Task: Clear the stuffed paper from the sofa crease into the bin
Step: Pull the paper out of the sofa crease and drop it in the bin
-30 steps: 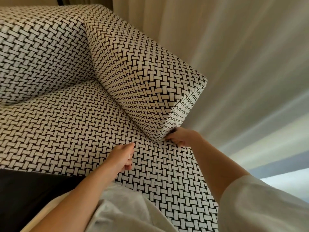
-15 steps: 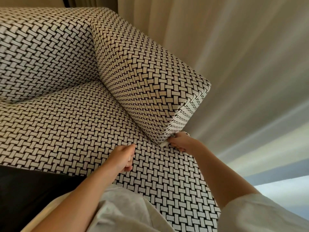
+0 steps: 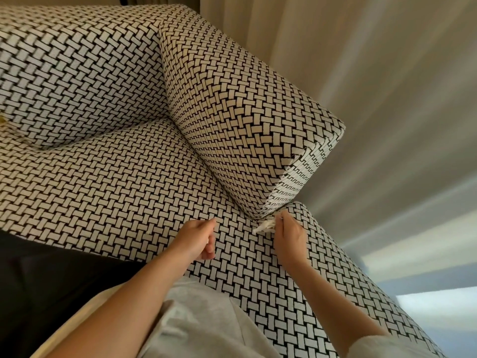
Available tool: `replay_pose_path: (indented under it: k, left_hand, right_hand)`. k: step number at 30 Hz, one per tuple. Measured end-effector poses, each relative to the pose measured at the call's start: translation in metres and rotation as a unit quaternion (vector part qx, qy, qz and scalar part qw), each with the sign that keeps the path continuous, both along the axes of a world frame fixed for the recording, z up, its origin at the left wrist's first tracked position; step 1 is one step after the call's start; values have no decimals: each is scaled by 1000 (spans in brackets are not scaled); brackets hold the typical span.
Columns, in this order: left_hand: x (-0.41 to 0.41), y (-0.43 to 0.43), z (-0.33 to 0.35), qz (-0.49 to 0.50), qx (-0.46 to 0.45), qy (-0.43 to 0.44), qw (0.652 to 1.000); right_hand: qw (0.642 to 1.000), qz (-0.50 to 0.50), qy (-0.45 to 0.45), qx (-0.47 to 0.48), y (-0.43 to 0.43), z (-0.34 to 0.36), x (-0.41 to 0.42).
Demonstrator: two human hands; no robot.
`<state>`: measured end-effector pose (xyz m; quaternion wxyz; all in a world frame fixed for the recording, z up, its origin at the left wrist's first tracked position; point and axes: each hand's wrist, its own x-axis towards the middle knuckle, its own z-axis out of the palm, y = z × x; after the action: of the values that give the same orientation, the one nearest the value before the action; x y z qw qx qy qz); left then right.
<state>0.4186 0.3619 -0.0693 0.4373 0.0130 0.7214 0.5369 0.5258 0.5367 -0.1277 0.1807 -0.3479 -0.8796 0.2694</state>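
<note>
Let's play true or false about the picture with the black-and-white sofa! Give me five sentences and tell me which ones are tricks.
1. The right hand pinches white paper at the crease under the armrest. True.
2. The sofa is plain red. False: it has a black-and-white woven pattern.
3. The left hand has curled fingers and is over the seat cushion. True.
4. A bin stands on the seat cushion. False: no bin is in view.
5. Both hands hold the white paper. False: only the right hand touches it; the left hand is apart from it.
</note>
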Motion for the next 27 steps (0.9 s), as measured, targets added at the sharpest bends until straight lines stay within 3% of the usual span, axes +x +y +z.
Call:
replay_pose_path:
  k: [6,10,14,19,21,23,25,27]
  left_hand:
    - [8,3,6,23,6,-49,998]
    - [11,2,17,-10,55,-119,991]
    - [13,0,24,-24,80,-149,985]
    - [9,0,15,50,48,-67,995]
    - [5,1,13,96,27,-37,994]
    - [2,2,13,122,25,-23,992]
    - [1,3,13,129,34,-28,991]
    - [0,1,10,129,39,-48,990]
  right_hand:
    - [980,109,157,-46,-43,18,-6]
    - [967,170,190,-30,-72,32,-24]
    - [971,191,125,72,-86,29,-37]
    - [962,247,-31,109,-91,37,-38]
    - [943,319,-67,73,-89,42,-36]
    - [938,346,-25,-25,-84,44,-32]
    - [943,306,70,-115,-77,44,-25]
    - [961,199,119,-148,-64,41,-18]
